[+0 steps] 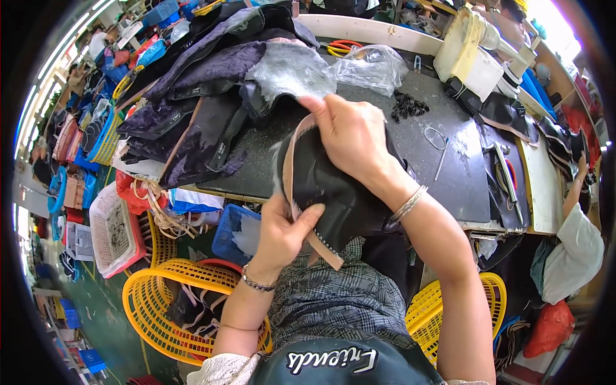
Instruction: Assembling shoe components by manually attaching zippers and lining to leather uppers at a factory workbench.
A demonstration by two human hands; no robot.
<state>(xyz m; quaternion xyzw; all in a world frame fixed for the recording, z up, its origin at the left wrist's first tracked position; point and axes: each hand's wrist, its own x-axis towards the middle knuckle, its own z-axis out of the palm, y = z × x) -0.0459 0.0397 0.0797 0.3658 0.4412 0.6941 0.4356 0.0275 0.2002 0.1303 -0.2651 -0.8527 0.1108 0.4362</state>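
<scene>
Between my hands, in front of my body, is a black leather piece [327, 186] with a tan strip [290, 160] along its left edge. The strip's loose lower end [328, 252] hangs below, beside what look like zip teeth. My left hand [287, 232] pinches the lower part of this edge, thumb on top of the leather. Higher up, my right hand [353, 135] grips the upper edge with thumb and fingers closed. Just beyond it, a pile of black pieces with dark purple fuzzy lining [212, 70] covers the bench's left side, with a grey fuzzy piece [289, 67] on it.
On the dark bench [410, 141] lie a clear plastic bag [371, 67], small black bits [409, 106], a thin white tool [441, 159] and a hammer [504, 170]. Yellow baskets [144, 298] flank me; a blue basket [232, 234] sits under the bench. At right, a co-worker's arm [573, 192] reaches in.
</scene>
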